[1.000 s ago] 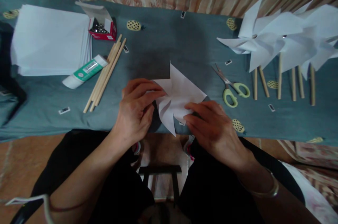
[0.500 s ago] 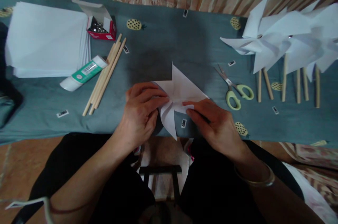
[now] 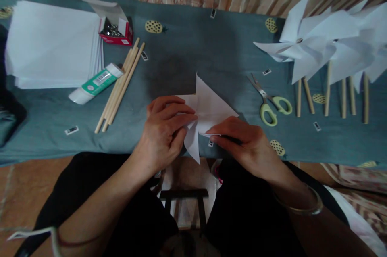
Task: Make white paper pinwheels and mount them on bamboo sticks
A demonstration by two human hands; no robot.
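A white paper pinwheel lies at the front of the cloth-covered table, between my two hands. My left hand presses its fingertips together at the pinwheel's centre, where folded paper tips meet; the centre itself is partly hidden under them. On the near right side, my right hand pinches the edge of one blade between thumb and fingers and bends it up. One blade points away from me, and another curls toward the table's front edge.
To the right lie green-handled scissors and several finished pinwheels on sticks. On the left are wooden sticks, a glue tube, a red box of small metal pieces and a paper stack.
My right hand has shifted slightly left and bent the near right blade further upward, so it now shows nearly edge-on. My left hand still holds the centre, a little farther right.
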